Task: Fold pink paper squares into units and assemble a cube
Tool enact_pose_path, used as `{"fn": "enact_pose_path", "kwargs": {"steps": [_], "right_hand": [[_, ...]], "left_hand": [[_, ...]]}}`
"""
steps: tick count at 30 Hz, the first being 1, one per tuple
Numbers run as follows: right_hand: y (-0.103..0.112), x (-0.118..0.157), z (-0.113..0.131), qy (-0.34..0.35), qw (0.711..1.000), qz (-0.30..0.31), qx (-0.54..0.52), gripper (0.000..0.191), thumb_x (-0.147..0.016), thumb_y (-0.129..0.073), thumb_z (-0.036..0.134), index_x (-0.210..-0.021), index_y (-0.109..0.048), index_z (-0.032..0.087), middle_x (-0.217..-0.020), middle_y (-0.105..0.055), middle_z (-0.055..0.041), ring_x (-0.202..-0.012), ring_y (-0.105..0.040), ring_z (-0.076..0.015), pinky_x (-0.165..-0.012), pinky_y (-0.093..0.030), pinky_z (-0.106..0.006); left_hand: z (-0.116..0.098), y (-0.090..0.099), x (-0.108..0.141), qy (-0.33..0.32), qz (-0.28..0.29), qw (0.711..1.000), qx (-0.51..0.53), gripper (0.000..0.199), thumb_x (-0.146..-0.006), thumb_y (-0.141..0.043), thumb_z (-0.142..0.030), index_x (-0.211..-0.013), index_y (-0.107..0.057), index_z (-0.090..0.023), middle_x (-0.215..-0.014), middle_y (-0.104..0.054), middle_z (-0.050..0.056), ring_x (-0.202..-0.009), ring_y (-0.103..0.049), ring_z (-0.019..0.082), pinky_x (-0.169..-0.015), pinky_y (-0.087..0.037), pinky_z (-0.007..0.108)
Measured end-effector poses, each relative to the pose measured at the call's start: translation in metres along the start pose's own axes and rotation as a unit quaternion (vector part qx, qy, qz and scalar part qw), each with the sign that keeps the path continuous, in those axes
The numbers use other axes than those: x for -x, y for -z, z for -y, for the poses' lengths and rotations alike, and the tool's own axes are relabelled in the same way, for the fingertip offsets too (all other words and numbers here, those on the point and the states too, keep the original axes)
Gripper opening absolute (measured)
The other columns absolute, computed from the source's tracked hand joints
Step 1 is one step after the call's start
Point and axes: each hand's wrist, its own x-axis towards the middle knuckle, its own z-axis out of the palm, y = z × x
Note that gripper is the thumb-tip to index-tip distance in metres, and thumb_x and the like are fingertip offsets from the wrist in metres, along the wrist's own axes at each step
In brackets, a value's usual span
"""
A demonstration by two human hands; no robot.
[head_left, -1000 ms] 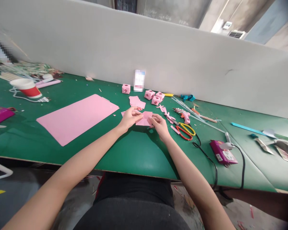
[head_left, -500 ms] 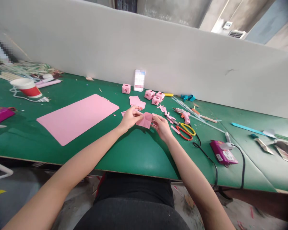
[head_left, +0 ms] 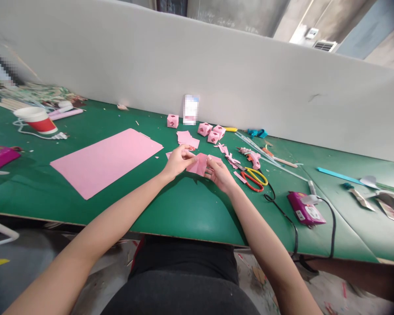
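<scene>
A small creased square of pink paper (head_left: pixel 198 165) is held up between my two hands, just above the green table. My left hand (head_left: pixel 180 162) pinches its left side between thumb and fingers. At the right edge, my right hand (head_left: pixel 219 172) grips it the same way, the other fingers curled behind. Just beyond my hands lies a stack of pink paper squares (head_left: pixel 188 139). Several folded pink paper cubes with diamond-shaped openings (head_left: pixel 205 129) stand farther back. Pink paper scraps (head_left: pixel 229 156) lie right of my hands.
A large pink sheet (head_left: pixel 107 164) lies at left, with a paper cup (head_left: pixel 37 120) behind it. Scissors (head_left: pixel 254 179), a pink glue gun (head_left: pixel 254 160) and a purple power strip (head_left: pixel 305 209) with a black cord are at right. A phone (head_left: pixel 191 110) leans on the white partition (head_left: pixel 249 83).
The paper's right side has bent, and my right fingers have shifted slightly along its edge. My left hand stays almost still.
</scene>
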Motion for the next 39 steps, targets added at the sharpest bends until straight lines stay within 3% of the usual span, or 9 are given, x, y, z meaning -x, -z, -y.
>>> {"fn": "enact_pose_path", "kwargs": {"steps": [4, 11, 16, 21, 32, 39], "right_hand": [[-0.002, 0.002, 0.002, 0.0, 1.0, 0.009, 0.017, 0.052, -0.062, -0.087, 0.068, -0.083, -0.072, 0.023, -0.084, -0.075, -0.0033, -0.068, -0.069, -0.0161, -0.064, -0.06, -0.028], [0.0, 0.003, 0.002, -0.002, 0.999, 0.012, 0.032, 0.045, -0.061, -0.093, 0.053, -0.09, -0.077, 0.022, -0.082, -0.075, -0.0015, -0.068, -0.069, -0.013, -0.067, -0.058, -0.025], [0.001, 0.005, 0.002, 0.025, 0.993, 0.01, 0.112, 0.042, -0.06, -0.092, 0.054, -0.083, -0.08, 0.021, -0.084, -0.076, -0.0039, -0.073, -0.069, -0.0143, -0.068, -0.058, -0.026], [0.001, 0.006, 0.004, 0.043, 0.986, 0.003, 0.158, 0.043, -0.061, -0.091, 0.056, -0.082, -0.081, 0.02, -0.081, -0.075, -0.0045, -0.072, -0.067, -0.0146, -0.064, -0.057, -0.025], [0.003, 0.003, 0.002, 0.048, 0.987, -0.007, 0.152, 0.043, -0.057, -0.093, 0.056, -0.077, -0.081, 0.02, -0.076, -0.073, -0.0037, -0.068, -0.066, -0.015, -0.064, -0.057, -0.029], [0.006, 0.002, 0.0, 0.062, 0.988, -0.019, 0.141, 0.041, -0.058, -0.092, 0.056, -0.074, -0.08, 0.02, -0.074, -0.073, -0.0032, -0.067, -0.065, -0.014, -0.064, -0.056, -0.028]], "left_hand": [[0.0, -0.002, 0.001, -0.021, -0.006, 0.999, -0.04, 0.038, -0.075, -0.08, -0.022, -0.106, -0.056, -0.02, -0.086, -0.074, 0.002, -0.085, -0.072, 0.019, -0.085, -0.054, 0.033], [-0.002, -0.002, 0.003, -0.02, -0.003, 0.999, -0.05, 0.041, -0.077, -0.08, -0.031, -0.108, -0.057, -0.019, -0.09, -0.075, 0.005, -0.082, -0.071, 0.018, -0.081, -0.053, 0.032], [-0.007, -0.002, 0.005, -0.008, 0.019, 0.999, -0.037, 0.044, -0.075, -0.081, -0.032, -0.11, -0.058, -0.017, -0.091, -0.075, 0.006, -0.087, -0.072, 0.021, -0.076, -0.052, 0.031], [-0.008, -0.002, 0.006, -0.009, 0.052, 0.998, -0.031, 0.044, -0.074, -0.082, -0.032, -0.11, -0.06, -0.017, -0.09, -0.075, 0.006, -0.091, -0.073, 0.021, -0.084, -0.054, 0.033], [-0.009, -0.001, 0.006, -0.006, 0.048, 0.998, -0.032, 0.044, -0.077, -0.081, -0.037, -0.11, -0.06, -0.017, -0.094, -0.076, 0.006, -0.092, -0.073, 0.022, -0.082, -0.053, 0.032], [-0.012, -0.001, 0.007, -0.002, 0.057, 0.996, -0.073, 0.049, -0.074, -0.082, -0.03, -0.115, -0.061, -0.017, -0.092, -0.072, 0.004, -0.087, -0.069, 0.021, -0.075, -0.05, 0.031]]}}
